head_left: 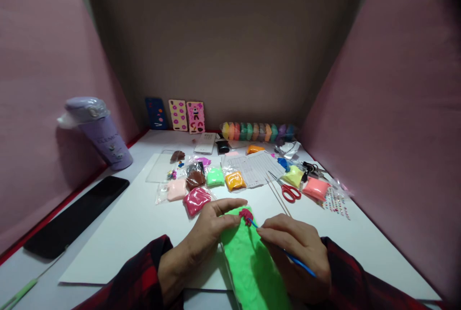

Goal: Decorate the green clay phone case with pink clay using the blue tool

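My left hand is closed on the top left edge of a flat phone case covered in bright green clay, with the thumb and index finger near its upper end. A small crimson clay piece sits on the green surface close to that end. In my right hand is a thin blue modelling tool, held like a pen. Its tip touches the crimson piece. The case's lower end runs out of the frame at the bottom.
Several clay packets lie beyond my hands, with red scissors, thin sticks and a written sheet. On the left are a black phone and a purple tumbler. Decorated phone cases lean on the back wall.
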`<state>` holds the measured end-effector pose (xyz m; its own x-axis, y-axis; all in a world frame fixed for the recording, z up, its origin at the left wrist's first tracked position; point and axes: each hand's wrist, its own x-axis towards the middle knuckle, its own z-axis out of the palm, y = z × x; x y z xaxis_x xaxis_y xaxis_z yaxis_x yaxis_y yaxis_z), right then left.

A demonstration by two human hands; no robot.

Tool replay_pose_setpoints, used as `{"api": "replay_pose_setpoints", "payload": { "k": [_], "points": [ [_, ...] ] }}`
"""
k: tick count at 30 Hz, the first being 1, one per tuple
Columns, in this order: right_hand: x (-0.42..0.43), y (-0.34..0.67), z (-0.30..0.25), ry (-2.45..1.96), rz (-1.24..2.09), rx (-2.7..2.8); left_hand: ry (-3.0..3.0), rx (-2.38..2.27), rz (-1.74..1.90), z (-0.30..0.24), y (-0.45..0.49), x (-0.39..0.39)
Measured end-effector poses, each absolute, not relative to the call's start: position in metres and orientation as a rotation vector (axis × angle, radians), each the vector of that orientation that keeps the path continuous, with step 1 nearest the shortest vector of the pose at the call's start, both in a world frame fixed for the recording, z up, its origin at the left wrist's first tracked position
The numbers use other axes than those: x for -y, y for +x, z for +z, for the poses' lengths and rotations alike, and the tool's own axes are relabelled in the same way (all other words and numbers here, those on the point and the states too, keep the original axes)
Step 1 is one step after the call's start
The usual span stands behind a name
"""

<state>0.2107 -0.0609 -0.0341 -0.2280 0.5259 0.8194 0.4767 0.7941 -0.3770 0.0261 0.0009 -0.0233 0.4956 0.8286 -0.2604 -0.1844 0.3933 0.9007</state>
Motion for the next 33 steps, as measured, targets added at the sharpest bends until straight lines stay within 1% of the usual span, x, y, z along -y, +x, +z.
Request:
{"api": "replay_pose_setpoints", "payload": {
  "k": [4,9,17,33],
  "points": [
    [0.0605,0.2092,-0.0341,-0.744,0.031,1.826,0.940,-0.812,0.740,-0.0228,0.0258,-0.0023],
    [0.0585,0.2117,-0.0356,-0.737,0.082,1.916,0.946,-0.819,0.741,-0.0238,0.0265,-0.0024],
    [0.0581,0.2153,-0.0336,-0.735,0.034,1.990,0.918,-0.816,0.738,-0.0225,0.0268,-0.0009],
    [0.0606,0.2110,-0.0342,-0.749,0.015,1.863,0.947,-0.813,0.744,-0.0263,0.0261,-0.0045]
  ]
}}
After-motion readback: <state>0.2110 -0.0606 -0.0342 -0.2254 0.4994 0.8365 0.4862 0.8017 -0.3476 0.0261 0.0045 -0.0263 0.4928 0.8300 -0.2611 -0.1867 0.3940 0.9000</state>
